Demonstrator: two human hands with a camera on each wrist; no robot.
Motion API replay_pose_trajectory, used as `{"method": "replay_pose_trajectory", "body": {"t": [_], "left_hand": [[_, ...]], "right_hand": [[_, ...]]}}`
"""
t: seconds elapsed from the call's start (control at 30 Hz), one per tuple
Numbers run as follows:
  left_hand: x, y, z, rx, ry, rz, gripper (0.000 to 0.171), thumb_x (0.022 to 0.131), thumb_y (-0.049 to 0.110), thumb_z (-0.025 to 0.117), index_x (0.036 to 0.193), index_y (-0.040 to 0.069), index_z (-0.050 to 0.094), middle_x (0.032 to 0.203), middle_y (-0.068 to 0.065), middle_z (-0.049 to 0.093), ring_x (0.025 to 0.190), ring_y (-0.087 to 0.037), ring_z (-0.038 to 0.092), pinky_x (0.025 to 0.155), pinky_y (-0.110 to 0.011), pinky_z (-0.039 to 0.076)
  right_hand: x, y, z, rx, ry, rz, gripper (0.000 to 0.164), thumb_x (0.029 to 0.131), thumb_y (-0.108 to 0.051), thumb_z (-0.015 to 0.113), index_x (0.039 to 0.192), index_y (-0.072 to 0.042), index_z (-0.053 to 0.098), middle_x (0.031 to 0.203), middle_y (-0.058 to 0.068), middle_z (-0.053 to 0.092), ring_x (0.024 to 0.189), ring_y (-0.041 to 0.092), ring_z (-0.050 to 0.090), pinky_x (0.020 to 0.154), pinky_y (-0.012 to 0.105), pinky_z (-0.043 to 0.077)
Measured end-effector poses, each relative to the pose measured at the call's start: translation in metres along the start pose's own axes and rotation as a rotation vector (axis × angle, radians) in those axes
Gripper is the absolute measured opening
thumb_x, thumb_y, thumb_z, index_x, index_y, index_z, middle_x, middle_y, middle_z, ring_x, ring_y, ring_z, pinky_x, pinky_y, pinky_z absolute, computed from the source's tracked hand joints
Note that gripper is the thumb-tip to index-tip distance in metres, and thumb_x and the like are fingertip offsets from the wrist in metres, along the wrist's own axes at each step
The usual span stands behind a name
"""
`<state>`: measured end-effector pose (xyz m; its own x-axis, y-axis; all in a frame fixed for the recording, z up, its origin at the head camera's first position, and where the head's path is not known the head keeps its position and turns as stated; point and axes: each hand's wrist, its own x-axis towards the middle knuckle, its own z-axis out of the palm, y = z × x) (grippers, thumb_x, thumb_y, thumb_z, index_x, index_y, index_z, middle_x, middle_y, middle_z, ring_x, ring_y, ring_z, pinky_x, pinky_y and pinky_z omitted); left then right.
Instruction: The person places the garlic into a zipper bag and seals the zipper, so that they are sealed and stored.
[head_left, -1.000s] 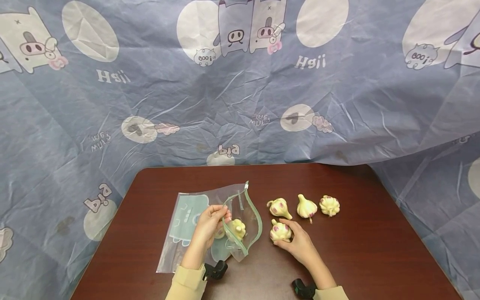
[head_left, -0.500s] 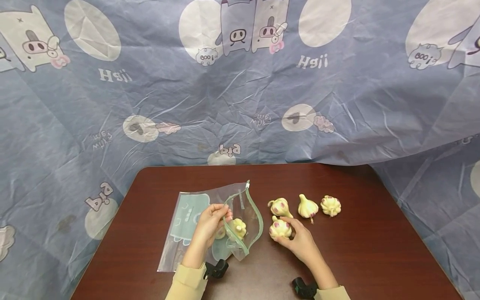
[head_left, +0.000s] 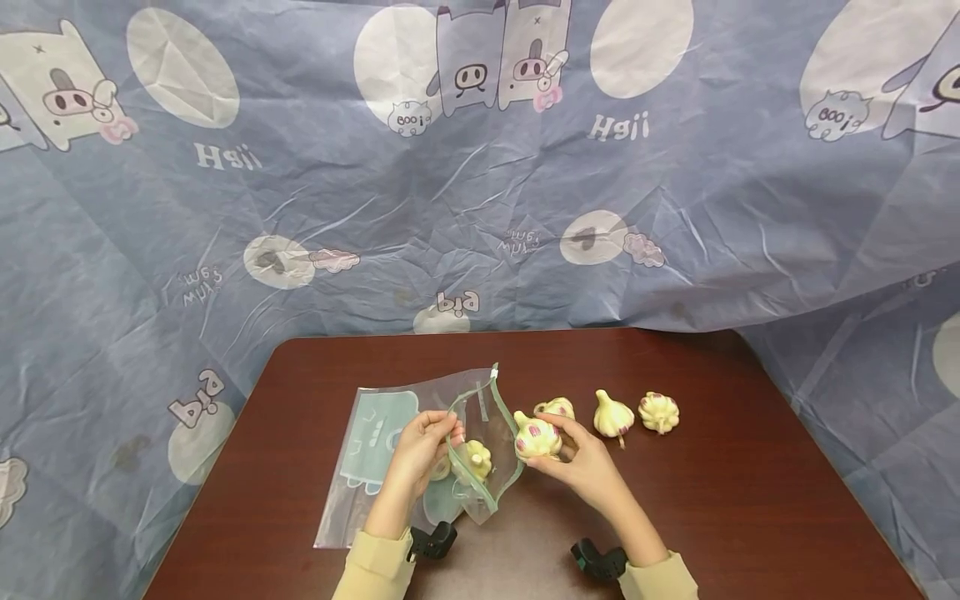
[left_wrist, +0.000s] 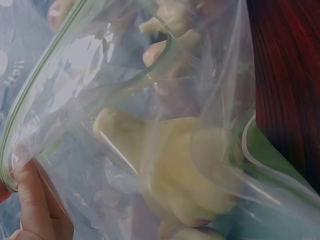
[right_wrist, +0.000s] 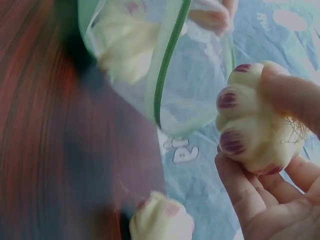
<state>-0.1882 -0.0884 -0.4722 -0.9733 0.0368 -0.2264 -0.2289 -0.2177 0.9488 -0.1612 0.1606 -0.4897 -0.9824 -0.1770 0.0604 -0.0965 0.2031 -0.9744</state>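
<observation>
A clear zip bag with a green-edged mouth lies on its side, its mouth held apart. My left hand pinches the near rim of that mouth between thumb and fingers. Inside the bag is a garlic bulb, seen through the plastic; part of another shows beside it. Just right of the bag's mouth, my right hand grips a purple-spotted garlic bulb between thumb and fingertips. In the head view this bulb overlaps the bag's right rim; in the right wrist view it appears outside the bag.
More garlic bulbs stand to the right: one partly hidden behind the held bulb, one with its stem up, and one farther right. All lie on a dark red-brown table. A blue printed cloth hangs behind.
My right hand has lifted the garlic bulb off the table and carried it left and up to the bag's mouth. The left hand and the bag have stayed put.
</observation>
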Motion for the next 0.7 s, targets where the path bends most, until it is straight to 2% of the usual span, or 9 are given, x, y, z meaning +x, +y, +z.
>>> {"method": "replay_pose_trajectory", "body": {"t": [0.13,0.3,0.47,0.7], "left_hand": [[0.000,0.000,-0.001,0.004,0.003,0.001,0.022,0.098,0.007,0.060,0.110,-0.008,0.051,0.083,-0.001,0.064,0.078,-0.007,0.065,0.072,-0.014,0.058],[-0.001,0.000,-0.002,0.010,0.013,-0.003,0.020,0.097,0.008,0.061,0.108,-0.006,0.052,0.081,0.000,0.064,0.076,-0.007,0.065,0.071,-0.014,0.057],[-0.001,0.000,-0.002,0.019,0.017,-0.003,0.022,0.098,0.009,0.060,0.109,-0.007,0.051,0.083,-0.001,0.065,0.076,-0.007,0.065,0.072,-0.014,0.057],[0.000,0.001,-0.002,0.016,0.006,-0.003,0.022,0.098,0.009,0.060,0.110,-0.007,0.051,0.082,0.001,0.064,0.074,-0.005,0.065,0.071,-0.014,0.057]], "right_hand": [[0.008,-0.006,0.008,0.008,-0.046,0.000,0.067,0.080,-0.013,0.083,0.139,-0.007,0.051,0.140,0.020,0.047,0.119,0.027,0.061,0.088,0.021,0.057],[0.019,-0.006,0.020,0.016,-0.103,-0.023,0.069,0.082,-0.013,0.081,0.141,-0.002,0.048,0.136,0.022,0.050,0.119,0.031,0.060,0.090,0.022,0.056],[0.029,-0.003,0.029,-0.059,-0.097,-0.036,0.067,0.082,-0.018,0.082,0.139,-0.003,0.051,0.138,0.020,0.053,0.120,0.032,0.060,0.089,0.026,0.058],[0.038,0.002,0.037,-0.156,-0.112,-0.021,0.063,0.082,-0.013,0.081,0.138,-0.004,0.052,0.134,0.018,0.057,0.119,0.032,0.061,0.089,0.031,0.059]]}}
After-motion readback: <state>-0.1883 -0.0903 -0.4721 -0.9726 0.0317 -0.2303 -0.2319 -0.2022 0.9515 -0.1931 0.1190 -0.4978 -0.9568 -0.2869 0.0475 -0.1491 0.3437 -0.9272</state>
